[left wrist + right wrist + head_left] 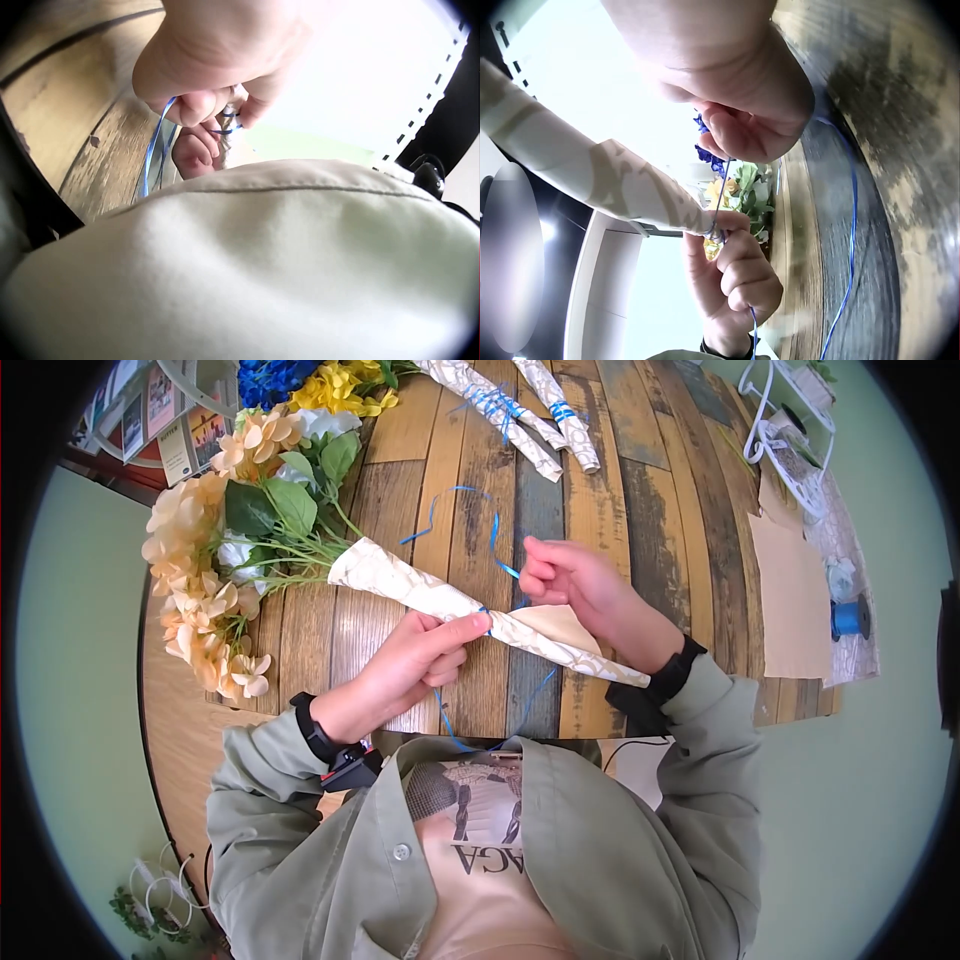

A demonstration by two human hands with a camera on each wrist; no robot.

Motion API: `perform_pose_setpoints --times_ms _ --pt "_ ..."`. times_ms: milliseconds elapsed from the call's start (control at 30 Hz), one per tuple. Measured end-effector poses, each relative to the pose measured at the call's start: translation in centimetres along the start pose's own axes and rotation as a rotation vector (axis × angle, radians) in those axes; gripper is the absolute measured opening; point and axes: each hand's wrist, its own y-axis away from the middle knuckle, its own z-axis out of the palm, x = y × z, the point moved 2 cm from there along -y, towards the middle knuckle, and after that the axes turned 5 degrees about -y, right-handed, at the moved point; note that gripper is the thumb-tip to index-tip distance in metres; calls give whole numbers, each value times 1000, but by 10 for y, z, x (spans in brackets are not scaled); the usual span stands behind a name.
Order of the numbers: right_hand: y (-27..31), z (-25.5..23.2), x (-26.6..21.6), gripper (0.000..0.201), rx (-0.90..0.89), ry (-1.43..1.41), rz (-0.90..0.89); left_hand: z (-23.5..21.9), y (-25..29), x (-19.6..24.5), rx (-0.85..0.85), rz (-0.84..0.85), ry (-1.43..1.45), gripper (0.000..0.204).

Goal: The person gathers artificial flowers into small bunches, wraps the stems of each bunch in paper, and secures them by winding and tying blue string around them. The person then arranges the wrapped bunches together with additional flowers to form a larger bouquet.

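Note:
A bouquet of peach and white flowers (200,575) with green leaves lies across the table, its stems rolled in a cream patterned paper wrap (400,578). My left hand (415,660) grips the wrap at its narrow middle, thumb pressing where blue ribbon (484,622) circles it. To the right, my raised right hand (580,585) has its fingers curled and pinches the ribbon. In the right wrist view, a ribbon strand (721,191) runs taut from the right hand (742,120) to the wrap beside the left hand (742,281). Another loose length hangs below the left hand.
Two more wrapped bouquets (490,405) lie at the far side, near blue flowers (275,380) and yellow flowers (345,388). On the right are brown paper sheets (790,595), a blue ribbon spool (850,618) and a white wire stand (800,440). A card rack (165,420) stands far left.

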Motion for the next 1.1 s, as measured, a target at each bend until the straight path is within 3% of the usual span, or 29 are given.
perform_pose_setpoints --times_ms 67,100,167,233,267,333,367,433,500,567,600,633,700,833,900,933,1000,1033,1100 --pt "17 23 -8 34 87 289 -223 -3 -1 -4 3 23 -21 20" --pt "27 28 -9 34 85 296 -229 -7 -1 -8 16 42 -38 20" --pt "52 46 -13 18 67 1455 -837 -10 -3 -12 33 53 -48 20" --pt "70 65 3 19 -48 1750 -992 -8 -4 -7 30 38 -82 21" --pt "77 74 18 19 -48 1748 -988 -6 -5 -4 30 35 -80 21" --pt "86 92 47 29 72 2019 -1001 1 -7 2 40 27 -48 22" --pt "87 93 55 29 77 2021 -1000 5 -7 3 36 26 -49 22" --pt "82 85 72 32 247 2043 -996 10 -6 6 83 59 -41 23" --pt "78 68 71 34 210 1896 -949 9 -3 7 45 89 -27 22" --pt "78 48 70 33 194 678 -129 8 1 7 8 126 -10 22" --pt "73 42 64 35 53 425 -71 8 3 7 -7 139 2 21" --pt "71 37 57 35 52 430 -73 8 5 6 -21 151 14 21" --pt "69 31 43 34 102 76 21 5 9 5 -36 130 4 22" --pt "58 39 3 29 107 335 -44 6 10 3 -5 89 -44 23" --pt "61 45 -11 28 55 1081 -438 2 5 -3 4 89 -62 24" --pt "64 50 -9 28 49 1090 -443 0 4 -4 18 90 -71 24" --pt "77 68 8 28 187 1768 -656 2 0 -3 34 119 -77 24" --pt "78 75 18 28 184 1768 -654 1 -1 -2 40 136 -87 25" --pt "76 87 34 27 501 1868 -728 2 -2 -1 20 148 -99 26"
